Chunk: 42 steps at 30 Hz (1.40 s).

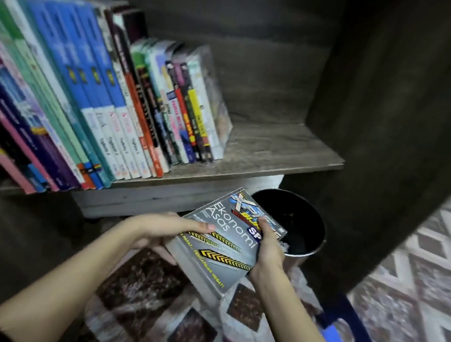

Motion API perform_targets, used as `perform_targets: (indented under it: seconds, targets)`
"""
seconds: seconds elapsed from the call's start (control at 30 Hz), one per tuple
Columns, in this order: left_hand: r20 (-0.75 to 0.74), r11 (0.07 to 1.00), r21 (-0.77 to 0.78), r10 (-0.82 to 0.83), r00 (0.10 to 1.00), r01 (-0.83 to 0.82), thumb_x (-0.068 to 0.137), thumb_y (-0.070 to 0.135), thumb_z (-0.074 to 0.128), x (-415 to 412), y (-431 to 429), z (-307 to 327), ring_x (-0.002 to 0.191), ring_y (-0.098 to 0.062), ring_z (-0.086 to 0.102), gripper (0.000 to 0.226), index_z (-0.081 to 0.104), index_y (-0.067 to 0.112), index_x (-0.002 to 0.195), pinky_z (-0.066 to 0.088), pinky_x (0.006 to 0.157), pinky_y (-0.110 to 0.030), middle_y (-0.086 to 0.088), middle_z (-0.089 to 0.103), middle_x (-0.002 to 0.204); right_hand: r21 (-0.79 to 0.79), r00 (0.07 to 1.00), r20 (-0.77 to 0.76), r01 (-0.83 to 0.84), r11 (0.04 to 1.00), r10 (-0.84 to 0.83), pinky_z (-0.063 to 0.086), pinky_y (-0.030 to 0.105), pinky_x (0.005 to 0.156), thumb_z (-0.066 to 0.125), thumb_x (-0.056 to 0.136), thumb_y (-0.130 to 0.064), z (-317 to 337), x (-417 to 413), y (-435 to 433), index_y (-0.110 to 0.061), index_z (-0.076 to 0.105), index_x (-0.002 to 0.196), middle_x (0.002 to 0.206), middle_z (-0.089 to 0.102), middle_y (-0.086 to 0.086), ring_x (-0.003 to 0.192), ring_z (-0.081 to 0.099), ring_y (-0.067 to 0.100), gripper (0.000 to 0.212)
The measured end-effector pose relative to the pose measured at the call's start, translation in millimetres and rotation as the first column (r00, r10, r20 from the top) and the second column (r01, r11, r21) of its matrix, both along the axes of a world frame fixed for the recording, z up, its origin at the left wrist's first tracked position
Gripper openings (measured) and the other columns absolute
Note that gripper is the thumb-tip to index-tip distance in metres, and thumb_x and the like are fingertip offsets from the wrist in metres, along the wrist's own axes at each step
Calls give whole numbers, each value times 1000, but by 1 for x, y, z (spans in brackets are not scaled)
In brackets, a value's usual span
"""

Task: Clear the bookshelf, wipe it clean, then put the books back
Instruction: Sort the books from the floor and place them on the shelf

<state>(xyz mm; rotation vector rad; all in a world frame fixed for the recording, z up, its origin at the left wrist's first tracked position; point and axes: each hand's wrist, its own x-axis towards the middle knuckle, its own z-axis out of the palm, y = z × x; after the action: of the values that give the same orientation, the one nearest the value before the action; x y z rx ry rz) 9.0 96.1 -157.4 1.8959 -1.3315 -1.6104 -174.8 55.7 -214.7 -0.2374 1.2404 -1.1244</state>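
I hold a grey book titled "Ekonomi Asas" with yellow-black stripes, below the shelf's front edge. My left hand grips its left side, thumb on the cover. My right hand clasps its right edge. The grey wooden shelf board carries a leaning row of books from the far left to about the middle; its right part is bare.
A black round bin stands on the floor just behind the held book. The dark side panel of the bookcase rises at the right. A patterned mat covers the floor, and a blue plastic stool sits at lower right.
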Motion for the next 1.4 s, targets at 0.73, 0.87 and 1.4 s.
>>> perform_targets:
  seconds: [0.73, 0.87, 1.4]
  targets:
    - [-613, 769, -119, 441, 656, -628, 79, 38, 72, -142, -64, 49, 78, -14, 68, 26, 66, 17, 93, 53, 65, -31, -1, 73, 86, -225, 817, -483, -463, 857, 315, 54, 28, 58, 66, 84, -45, 121, -103, -57, -13, 65, 104, 83, 71, 1, 73, 66, 17, 37]
    - [-634, 728, -24, 519, 573, -685, 82, 41, 68, -157, -88, 43, 83, -16, 64, 27, 62, 20, 98, 52, 64, -29, -1, 68, 94, -255, 826, -512, -408, 877, 236, 46, 21, 47, 68, 82, -45, 107, -102, -78, -8, 69, 89, 72, 67, 1, 62, 59, 13, 38]
    - [-601, 821, 1, 456, 656, -571, 94, 50, 44, -148, -114, 24, 78, -16, 62, 41, 56, 19, 119, 49, 66, -31, -2, 66, 90, -63, -347, -643, -864, 499, -683, 21, 48, 112, 64, 60, -74, 39, -133, -98, -28, 29, 145, 145, 45, 4, 137, 37, 28, 103]
